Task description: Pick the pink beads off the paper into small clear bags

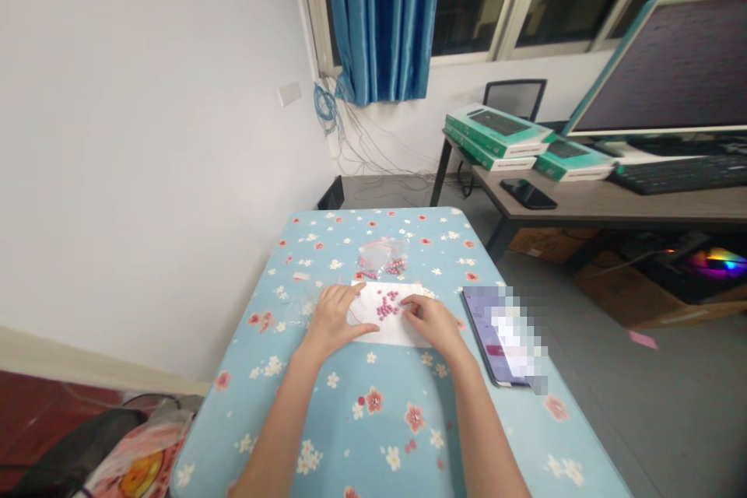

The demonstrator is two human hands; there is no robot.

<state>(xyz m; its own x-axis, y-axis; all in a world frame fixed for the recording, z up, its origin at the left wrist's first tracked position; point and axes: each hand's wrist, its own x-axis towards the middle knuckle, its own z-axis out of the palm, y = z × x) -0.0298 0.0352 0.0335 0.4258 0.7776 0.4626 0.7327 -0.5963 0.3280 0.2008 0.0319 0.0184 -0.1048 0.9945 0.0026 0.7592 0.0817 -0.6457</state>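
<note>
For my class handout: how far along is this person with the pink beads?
Done: a cluster of pink beads already lies on the white sheet. In hand: the left hand rests flat on the sheet, and the right hand has its fingertips beside the cluster, though whether they hold a bead is too small to tell. Left: more beads remain in the clear plastic bag beyond the sheet.

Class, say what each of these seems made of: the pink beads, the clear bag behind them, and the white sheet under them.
The pink beads look glossy, plastic or glass; too small to tell. The clear bag looks like thin plastic, creased and shiny. The white sheet looks like matte paper, flat without sheen.
</note>
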